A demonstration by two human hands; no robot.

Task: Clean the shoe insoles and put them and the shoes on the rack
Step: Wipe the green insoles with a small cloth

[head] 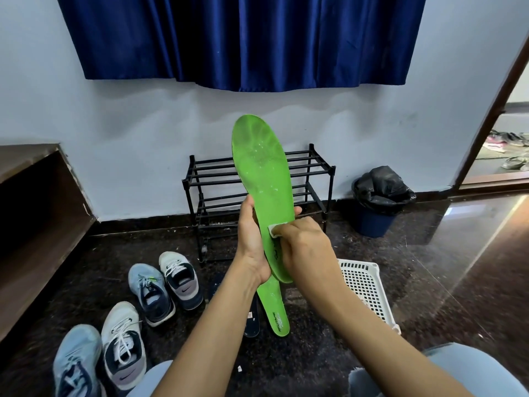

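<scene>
My left hand (252, 242) grips a green insole (262, 167) by its lower half and holds it upright in front of the black shoe rack (200, 179). My right hand (306, 247) presses a small white wipe (276, 229) against the insole's face, fingers curled round it. White specks dot the insole's upper part. A second green insole (276, 313) lies on the floor below my hands, beside dark insoles (252, 322). Two blue shoes (150, 293) (76, 365) and two white shoes (180, 279) (123, 345) stand on the floor at the left.
A white perforated basket (365, 285) sits on the floor at the right. A bin with a black liner (378, 202) stands against the wall. A wooden bench (34, 213) fills the left side. A blue curtain (240, 38) hangs above. My knees show at the bottom edge.
</scene>
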